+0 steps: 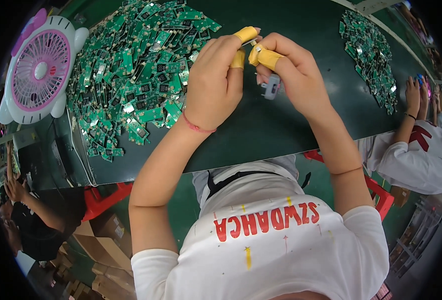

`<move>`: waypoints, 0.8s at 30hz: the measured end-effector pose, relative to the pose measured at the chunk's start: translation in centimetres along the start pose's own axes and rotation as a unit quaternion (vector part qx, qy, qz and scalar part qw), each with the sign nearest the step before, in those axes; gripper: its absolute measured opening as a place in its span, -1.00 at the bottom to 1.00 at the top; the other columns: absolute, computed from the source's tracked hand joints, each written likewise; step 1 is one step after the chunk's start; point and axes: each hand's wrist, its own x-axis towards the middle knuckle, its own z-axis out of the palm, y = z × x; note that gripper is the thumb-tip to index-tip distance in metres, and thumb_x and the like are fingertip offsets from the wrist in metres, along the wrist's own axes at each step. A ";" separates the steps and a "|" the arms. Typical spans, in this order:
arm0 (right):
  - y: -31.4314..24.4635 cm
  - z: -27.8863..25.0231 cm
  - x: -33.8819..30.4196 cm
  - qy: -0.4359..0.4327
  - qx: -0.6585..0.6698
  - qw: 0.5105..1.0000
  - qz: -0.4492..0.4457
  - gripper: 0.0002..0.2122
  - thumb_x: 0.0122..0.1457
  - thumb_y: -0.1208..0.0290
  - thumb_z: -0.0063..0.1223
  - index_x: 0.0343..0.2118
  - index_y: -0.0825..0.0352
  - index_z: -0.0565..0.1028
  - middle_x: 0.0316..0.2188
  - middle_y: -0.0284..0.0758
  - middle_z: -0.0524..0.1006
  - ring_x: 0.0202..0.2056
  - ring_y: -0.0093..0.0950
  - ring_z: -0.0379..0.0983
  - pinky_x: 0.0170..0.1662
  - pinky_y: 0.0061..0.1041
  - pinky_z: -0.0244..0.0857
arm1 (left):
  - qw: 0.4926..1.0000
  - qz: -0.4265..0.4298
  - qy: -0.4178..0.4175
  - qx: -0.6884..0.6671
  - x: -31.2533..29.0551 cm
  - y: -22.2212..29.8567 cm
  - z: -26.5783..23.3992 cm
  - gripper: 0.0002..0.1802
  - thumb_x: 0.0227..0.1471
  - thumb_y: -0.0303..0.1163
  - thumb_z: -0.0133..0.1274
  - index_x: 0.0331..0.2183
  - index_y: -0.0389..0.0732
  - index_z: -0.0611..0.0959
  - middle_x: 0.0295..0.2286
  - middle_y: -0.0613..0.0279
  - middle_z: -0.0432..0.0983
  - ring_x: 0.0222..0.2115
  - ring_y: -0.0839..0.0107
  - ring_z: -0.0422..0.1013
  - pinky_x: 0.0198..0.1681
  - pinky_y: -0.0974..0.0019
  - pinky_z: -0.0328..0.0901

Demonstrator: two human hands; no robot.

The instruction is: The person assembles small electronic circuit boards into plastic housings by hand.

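Note:
My left hand (213,82) and my right hand (296,70) meet over the dark green table, with yellow finger covers on the thumbs and forefingers. The left thumb and forefinger pinch a thin, narrow piece (249,42), seen edge-on; its kind is hard to make out. Against it, the right fingertips are closed by a tiny whitish part (258,49). A small grey plastic piece with a slotted face (270,88) sticks out below the right fingers, held in that hand. The fingers hide most of what lies between them.
A large heap of small green circuit boards (136,75) spreads left of my hands. A white and pink fan (41,70) stands at the far left. Another board pile (368,55) lies at the right, near a co-worker's hands (417,95). Cardboard boxes (106,245) sit below left.

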 end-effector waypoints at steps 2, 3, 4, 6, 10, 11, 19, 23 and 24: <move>0.2 -0.1 0.2 -0.014 0.023 1.000 -0.002 -0.86 0.06 0.50 -0.19 -0.37 0.39 0.42 -0.52 -0.45 0.40 -0.48 -0.71 0.29 -0.43 -0.71 0.19 | 1.000 -0.015 0.001 -0.012 -0.2 0.0 0.1 -0.61 -0.21 -0.72 -0.14 -0.23 -0.29 0.49 -0.41 0.07 0.43 -0.41 0.13 0.35 -0.35 0.27 0.26; 0.4 -0.2 0.2 -0.028 0.046 0.999 -0.005 -0.85 0.07 0.49 -0.20 -0.36 0.39 0.42 -0.50 -0.45 0.41 -0.46 -0.71 0.30 -0.42 -0.72 0.20 | 1.000 -0.004 0.008 -0.006 -0.2 0.0 0.2 -0.60 -0.22 -0.72 -0.14 -0.22 -0.29 0.49 -0.40 0.07 0.44 -0.41 0.14 0.36 -0.36 0.28 0.27; 0.2 -0.1 0.2 -0.027 0.047 0.999 -0.004 -0.85 0.07 0.49 -0.20 -0.36 0.39 0.42 -0.50 -0.45 0.41 -0.46 -0.71 0.30 -0.42 -0.72 0.20 | 1.000 0.008 0.016 0.000 -0.2 -0.1 0.2 -0.58 -0.23 -0.72 -0.14 -0.22 -0.28 0.49 -0.40 0.08 0.45 -0.42 0.15 0.37 -0.36 0.28 0.27; -0.5 0.1 0.1 -0.020 0.026 0.998 0.054 -0.85 0.04 0.51 -0.29 -0.40 0.42 0.35 -0.65 -0.38 0.28 -0.60 -0.61 0.23 -0.43 -0.60 0.23 | 1.000 0.006 0.017 -0.005 -0.3 -0.1 0.4 -0.57 -0.25 -0.72 -0.14 -0.22 -0.28 0.50 -0.41 0.09 0.46 -0.42 0.15 0.37 -0.36 0.28 0.27; -0.5 0.5 -0.1 -0.008 0.102 0.993 0.052 -0.85 0.04 0.47 -0.27 -0.43 0.42 0.35 -0.69 -0.38 0.27 -0.61 -0.60 0.24 -0.43 -0.60 0.22 | 1.000 -0.006 0.020 -0.020 -0.4 -0.2 0.6 -0.56 -0.27 -0.73 -0.14 -0.22 -0.27 0.52 -0.41 0.10 0.48 -0.43 0.15 0.39 -0.35 0.29 0.27; -0.5 0.4 -0.1 -0.013 0.103 0.993 0.057 -0.85 0.05 0.46 -0.26 -0.45 0.42 0.35 -0.69 -0.38 0.27 -0.61 -0.60 0.23 -0.43 -0.60 0.22 | 1.000 -0.007 0.019 -0.020 -0.4 -0.2 0.6 -0.56 -0.27 -0.73 -0.14 -0.22 -0.27 0.52 -0.41 0.10 0.48 -0.43 0.15 0.39 -0.35 0.29 0.27; -1.1 0.5 -0.1 -0.020 0.184 0.976 0.119 -0.82 0.10 0.37 -0.28 -0.49 0.36 0.32 -0.73 -0.41 0.26 -0.63 -0.59 0.21 -0.42 -0.60 0.17 | 0.998 0.041 0.031 0.035 -0.2 -0.2 0.5 -0.54 -0.32 -0.70 -0.13 -0.25 -0.24 0.55 -0.32 0.18 0.51 -0.42 0.26 0.42 -0.36 0.33 0.23; -0.3 0.2 -0.2 -0.057 0.263 0.953 0.138 -0.80 0.12 0.34 -0.32 -0.50 0.33 0.32 -0.74 -0.44 0.25 -0.60 -0.56 0.21 -0.34 -0.58 0.13 | 0.993 0.082 0.041 0.068 -0.1 -0.4 0.2 -0.54 -0.33 -0.67 -0.13 -0.25 -0.21 0.56 -0.30 0.23 0.52 -0.43 0.34 0.43 -0.39 0.39 0.19; -0.3 0.2 -0.2 -0.057 0.282 0.946 0.152 -0.80 0.12 0.34 -0.33 -0.50 0.32 0.32 -0.75 -0.44 0.24 -0.59 -0.55 0.21 -0.32 -0.57 0.11 | 0.992 0.090 0.029 0.087 0.0 -0.2 -0.1 -0.50 -0.32 -0.71 -0.17 -0.23 -0.24 0.55 -0.29 0.21 0.52 -0.41 0.32 0.43 -0.33 0.39 0.21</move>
